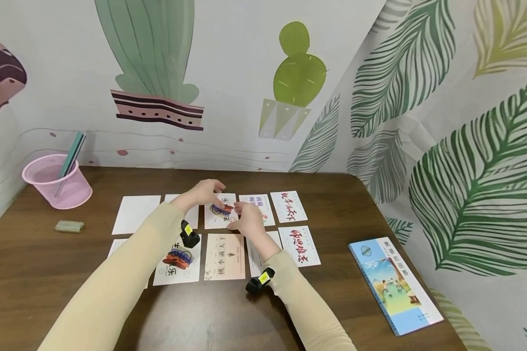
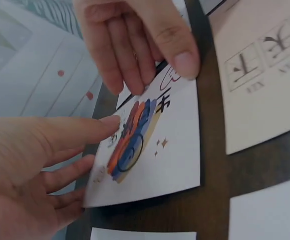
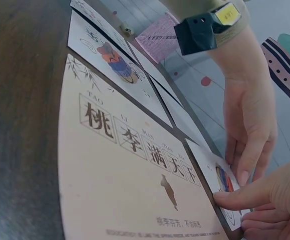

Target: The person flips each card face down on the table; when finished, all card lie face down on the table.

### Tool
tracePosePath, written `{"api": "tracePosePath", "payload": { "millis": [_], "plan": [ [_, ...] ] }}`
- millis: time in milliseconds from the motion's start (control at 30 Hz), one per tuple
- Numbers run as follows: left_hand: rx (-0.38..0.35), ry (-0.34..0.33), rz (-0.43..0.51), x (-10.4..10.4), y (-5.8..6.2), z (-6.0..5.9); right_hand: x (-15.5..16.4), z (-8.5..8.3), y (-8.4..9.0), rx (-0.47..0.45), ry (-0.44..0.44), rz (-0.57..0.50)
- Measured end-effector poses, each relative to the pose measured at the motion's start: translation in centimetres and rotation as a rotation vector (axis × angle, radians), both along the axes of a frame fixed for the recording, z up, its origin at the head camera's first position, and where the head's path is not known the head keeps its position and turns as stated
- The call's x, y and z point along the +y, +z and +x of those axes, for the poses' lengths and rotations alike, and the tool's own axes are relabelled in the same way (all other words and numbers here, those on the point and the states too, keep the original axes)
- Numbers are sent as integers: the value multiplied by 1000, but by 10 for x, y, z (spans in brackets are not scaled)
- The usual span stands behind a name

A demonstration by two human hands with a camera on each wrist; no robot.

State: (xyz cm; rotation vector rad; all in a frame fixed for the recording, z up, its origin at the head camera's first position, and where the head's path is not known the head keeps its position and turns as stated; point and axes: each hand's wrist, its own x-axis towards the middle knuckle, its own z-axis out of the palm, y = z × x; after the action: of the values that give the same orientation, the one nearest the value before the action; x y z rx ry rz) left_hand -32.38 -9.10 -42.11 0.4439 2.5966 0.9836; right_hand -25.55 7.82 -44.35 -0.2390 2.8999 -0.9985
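Observation:
A white greeting card with a blue, red and orange painted design and dark lettering lies in the back row of cards. My left hand pinches its far left part, thumb on the printed face and fingers at the edge, as the left wrist view shows. At the card's right side my right hand grips the edge, thumb on top. The card looks slightly raised from the table in the left wrist view. Nearest below it lies a pink card with boxed characters, which neither hand touches.
More cards surround the hands, including a blank white card and red-lettered cards at right. A pink mesh pen holder stands back left, with a pale green eraser-like block before it. A blue-covered book lies near the right edge.

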Motion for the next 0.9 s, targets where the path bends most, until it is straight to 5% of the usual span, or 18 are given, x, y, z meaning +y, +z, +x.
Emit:
{"api": "tracePosePath", "payload": {
  "millis": [333,667,900],
  "plan": [
    [-143,139,221,-7,-13,-12,1,3,0,-2,-2,-8],
    [-336,335,452,-19,-14,2,-1,5,3,-28,-19,-18],
    [-465,350,548,-21,-15,17,1,2,-2,-27,-23,-32]
  ]
}}
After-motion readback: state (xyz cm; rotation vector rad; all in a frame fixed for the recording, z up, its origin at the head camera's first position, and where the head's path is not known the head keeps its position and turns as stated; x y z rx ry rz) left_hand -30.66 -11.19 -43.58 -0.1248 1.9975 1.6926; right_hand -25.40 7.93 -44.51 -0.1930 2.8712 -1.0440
